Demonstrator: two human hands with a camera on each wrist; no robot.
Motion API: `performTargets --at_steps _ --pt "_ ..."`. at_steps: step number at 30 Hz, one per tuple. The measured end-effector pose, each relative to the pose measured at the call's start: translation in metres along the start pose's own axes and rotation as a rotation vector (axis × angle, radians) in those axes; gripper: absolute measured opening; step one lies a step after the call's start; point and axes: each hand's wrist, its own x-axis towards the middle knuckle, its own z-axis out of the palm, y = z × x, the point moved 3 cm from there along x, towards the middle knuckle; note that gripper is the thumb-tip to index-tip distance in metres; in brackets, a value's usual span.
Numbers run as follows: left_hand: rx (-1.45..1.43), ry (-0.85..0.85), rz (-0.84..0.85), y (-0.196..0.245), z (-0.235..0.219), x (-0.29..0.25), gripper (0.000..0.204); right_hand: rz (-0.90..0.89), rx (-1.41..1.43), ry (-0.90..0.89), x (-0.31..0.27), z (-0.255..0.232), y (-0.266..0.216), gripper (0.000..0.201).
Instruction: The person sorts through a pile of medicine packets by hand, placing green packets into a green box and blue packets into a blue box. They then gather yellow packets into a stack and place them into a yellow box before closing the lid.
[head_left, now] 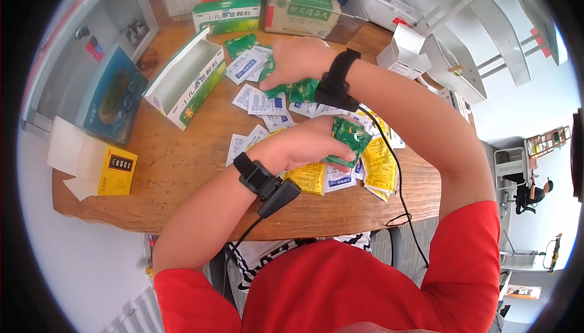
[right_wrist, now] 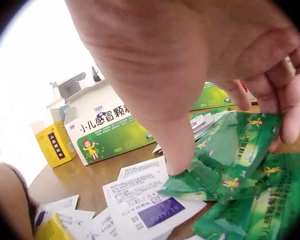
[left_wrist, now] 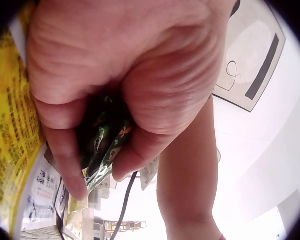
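Note:
My left hand [head_left: 310, 141] holds a small stack of green sachets [head_left: 351, 141] over the pile; in the left wrist view the thumb and fingers close on the stack [left_wrist: 107, 155]. Farther back, my right hand [head_left: 298, 62] grips a green sachet [right_wrist: 235, 145], thumb at its near edge and fingers at the far side. A second green sachet [right_wrist: 262, 215] lies just below it. White sachets [head_left: 266, 104] with blue print spread under and beside both hands. Yellow sachets [head_left: 380, 165] lie near the left hand.
An opened green-and-white box [head_left: 188, 83] lies left of the sachets, with an opened yellow box [head_left: 115, 171] nearer the edge. Behind stand a closed green box [head_left: 226, 15] and clear bins [head_left: 304, 7] of boxes. A black cable [head_left: 398, 193] runs from the right wrist.

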Motion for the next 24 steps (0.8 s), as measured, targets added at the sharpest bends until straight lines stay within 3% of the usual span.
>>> performTargets --at_steps 11,13,23,24 --pt "0.031 -0.011 0.024 -0.001 -0.001 0.002 0.056 0.062 0.133 -0.136 0.015 0.004 0.006 0.085" --pt "0.021 -0.013 0.018 -0.001 -0.001 0.003 0.056 0.09 0.167 -0.018 0.007 0.002 0.008 0.086" --pt "0.011 -0.013 0.002 -0.002 -0.003 0.003 0.06 0.03 0.217 0.028 0.019 0.016 0.025 0.084" --pt "0.011 -0.013 0.001 -0.002 -0.003 0.003 0.06 0.038 0.209 0.055 0.019 0.016 0.026 0.07"
